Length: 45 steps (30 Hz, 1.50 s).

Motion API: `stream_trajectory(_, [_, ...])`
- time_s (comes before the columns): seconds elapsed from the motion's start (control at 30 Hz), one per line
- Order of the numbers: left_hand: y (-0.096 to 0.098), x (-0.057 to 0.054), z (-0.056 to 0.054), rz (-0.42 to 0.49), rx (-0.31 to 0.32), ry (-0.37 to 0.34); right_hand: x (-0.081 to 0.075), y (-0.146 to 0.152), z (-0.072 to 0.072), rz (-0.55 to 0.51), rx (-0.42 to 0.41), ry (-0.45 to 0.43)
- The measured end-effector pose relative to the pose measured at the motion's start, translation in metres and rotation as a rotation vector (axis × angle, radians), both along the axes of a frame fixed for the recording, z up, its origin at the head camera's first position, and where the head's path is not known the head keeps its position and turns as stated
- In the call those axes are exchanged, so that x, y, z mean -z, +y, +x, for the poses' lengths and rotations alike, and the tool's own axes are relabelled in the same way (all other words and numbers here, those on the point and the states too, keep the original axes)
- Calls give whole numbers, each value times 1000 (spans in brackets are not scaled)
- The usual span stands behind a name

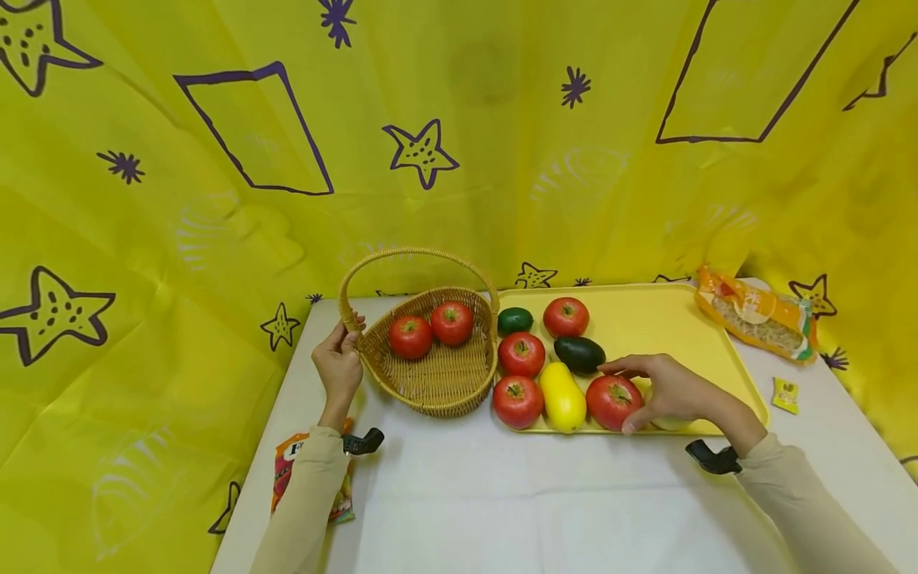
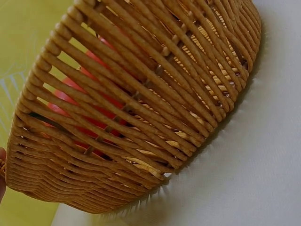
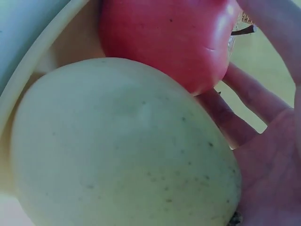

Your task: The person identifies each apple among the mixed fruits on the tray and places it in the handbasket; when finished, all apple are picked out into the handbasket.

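Note:
My left hand [image 1: 339, 367] grips the handle of a wicker basket [image 1: 423, 402] at its left base. Two red apples [image 1: 410, 337] lie inside, glimpsed through the weave in the left wrist view. On the yellow tray [image 1: 645, 319], my right hand [image 1: 670, 391] holds a red apple [image 1: 614, 402] near the front edge, fingers at its far side and thumb at its near side. A large pale green fruit [image 3: 122, 146] lies beside that apple, mostly hidden under the hand in the head view. A yellow oblong fruit [image 1: 562, 397] is left of the held apple.
More apples [image 1: 521, 354] and two dark green oval fruits [image 1: 579, 354] occupy the tray's left half. An orange food bag [image 1: 756, 313] overlaps its right corner, with a small yellow packet [image 1: 785, 395] nearby. A red packet [image 1: 344, 498] lies under the left forearm.

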<state>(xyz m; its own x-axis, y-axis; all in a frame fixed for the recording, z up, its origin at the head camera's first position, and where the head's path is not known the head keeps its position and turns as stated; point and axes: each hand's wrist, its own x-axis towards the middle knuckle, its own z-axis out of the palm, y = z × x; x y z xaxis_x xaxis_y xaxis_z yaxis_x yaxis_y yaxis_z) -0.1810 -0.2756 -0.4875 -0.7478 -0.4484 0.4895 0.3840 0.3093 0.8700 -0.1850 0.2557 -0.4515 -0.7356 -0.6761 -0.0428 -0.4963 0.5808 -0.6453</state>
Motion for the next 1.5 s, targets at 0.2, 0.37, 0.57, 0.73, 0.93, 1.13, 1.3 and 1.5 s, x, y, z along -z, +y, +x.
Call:
stream_trajectory(0.2, [-1, 1, 1, 7, -6, -4, 1, -5, 1, 43, 11, -10])
stream_trajectory(0.37, [-1, 1, 0, 16, -2, -5, 0, -7, 2, 46, 24, -2])
stream_trajectory(0.57, [-1, 1, -1, 18, -3, -7, 1, -6, 2, -20, 47, 54])
stream_trajectory(0.73, [-1, 1, 0, 15, -5, -3, 3, -7, 3, -82, 82, 90])
stream_trajectory(0.93, [0, 1, 0, 13, -7, -3, -1, -9, 1, -153, 74, 114])
stream_trajectory(1.13, [-1, 2, 0, 19, -2, 2, -15, -13, -2, -293, 70, 47])
stream_trajectory(1.3, [-1, 2, -1, 12, -9, -3, -32, -22, -3, -400, 100, -30])
stream_trajectory(1.5, [-1, 3, -2, 8, -13, 3, -50, -40, -6, -523, 61, -72])
